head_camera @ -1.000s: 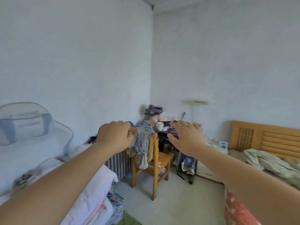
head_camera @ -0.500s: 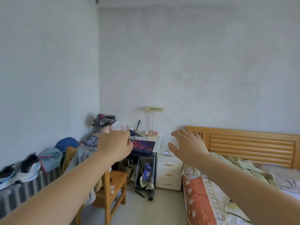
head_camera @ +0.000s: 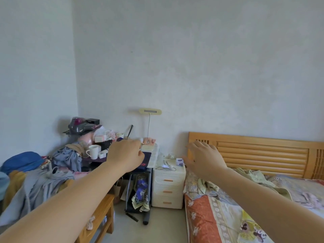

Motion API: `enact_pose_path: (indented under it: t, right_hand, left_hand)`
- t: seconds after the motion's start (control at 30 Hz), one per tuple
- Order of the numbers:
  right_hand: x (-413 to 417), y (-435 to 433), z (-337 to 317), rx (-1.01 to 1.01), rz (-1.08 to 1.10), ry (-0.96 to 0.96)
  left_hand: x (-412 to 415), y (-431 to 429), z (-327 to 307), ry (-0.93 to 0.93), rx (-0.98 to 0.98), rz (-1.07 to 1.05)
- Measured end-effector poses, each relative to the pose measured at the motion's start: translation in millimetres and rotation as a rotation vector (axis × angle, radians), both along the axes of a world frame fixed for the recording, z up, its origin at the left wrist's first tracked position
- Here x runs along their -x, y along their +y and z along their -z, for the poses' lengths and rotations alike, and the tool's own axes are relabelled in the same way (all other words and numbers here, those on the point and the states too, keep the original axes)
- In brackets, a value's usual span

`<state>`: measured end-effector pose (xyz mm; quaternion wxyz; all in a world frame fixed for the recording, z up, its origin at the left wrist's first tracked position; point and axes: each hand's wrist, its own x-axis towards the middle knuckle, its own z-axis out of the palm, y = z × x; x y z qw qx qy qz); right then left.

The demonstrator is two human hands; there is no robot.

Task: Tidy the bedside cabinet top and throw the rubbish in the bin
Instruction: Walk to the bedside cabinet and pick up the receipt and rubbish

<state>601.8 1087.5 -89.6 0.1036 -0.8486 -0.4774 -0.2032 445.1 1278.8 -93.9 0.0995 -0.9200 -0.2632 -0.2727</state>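
Observation:
The cream bedside cabinet (head_camera: 168,187) with three drawers stands across the room, between a cluttered desk and the bed. On its top lie a white face mask (head_camera: 166,166), a small purple and white box (head_camera: 179,162) and a white plug (head_camera: 172,156). My left hand (head_camera: 125,155) is stretched out in front of the desk, curled into a fist with nothing visible in it. My right hand (head_camera: 204,159) is held out with its fingers spread, in line with the cabinet's right edge but well short of it. No bin is in sight.
A dark desk (head_camera: 105,159) to the left of the cabinet carries a white mug (head_camera: 93,151), boxes and a lamp (head_camera: 150,111). A wooden chair (head_camera: 98,213) draped with clothes stands at the left. The bed (head_camera: 245,216) with a wooden headboard (head_camera: 263,155) fills the right. Bare floor (head_camera: 154,225) lies between.
The view has swung right, from the radiator and chair to the desk, cabinet and bed. Both arms stay stretched forward; the left stays fisted, the right spread.

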Motion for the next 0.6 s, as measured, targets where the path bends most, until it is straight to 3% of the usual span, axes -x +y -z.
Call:
enact_pose_path:
  t: [0.6]
  right_hand:
    - [-296,198,12,-0.054,0.144,0.078]
  left_hand:
    - [-341,218,17,0.090,-0.112,0.167]
